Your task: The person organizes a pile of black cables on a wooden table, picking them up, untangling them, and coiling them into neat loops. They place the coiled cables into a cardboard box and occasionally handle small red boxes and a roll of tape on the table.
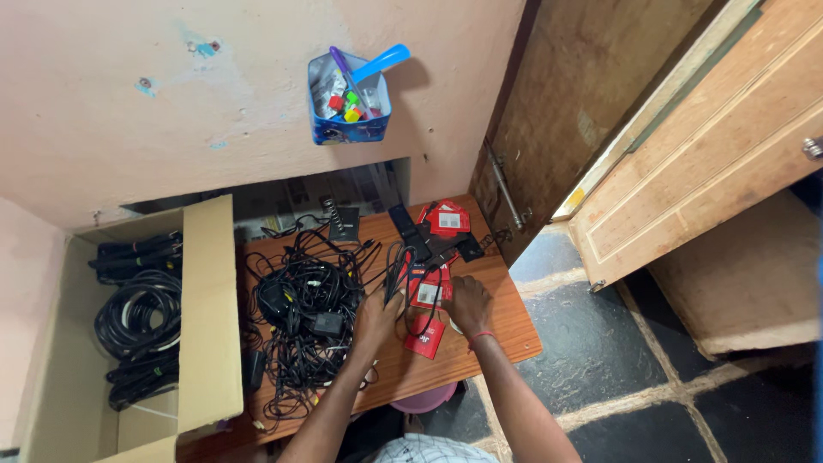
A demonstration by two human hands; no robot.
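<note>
Black cable [396, 273] rises from left hand [377, 317] (red packs [426, 296] beside)

Black cables [300, 300] tangle on the brown wood-grain tabletop [506, 330]. Red packets [426, 336] carry white labels. At ten o'clock, a tan cardboard box [210, 309] holds more black coils [137, 321]. At twelve o'clock, a blue tin [347, 129] on the pink wall [103, 111]. At four o'clock, black floor tiles [583, 343], pale-seamed. Red band [480, 337] on the wrist.
</note>
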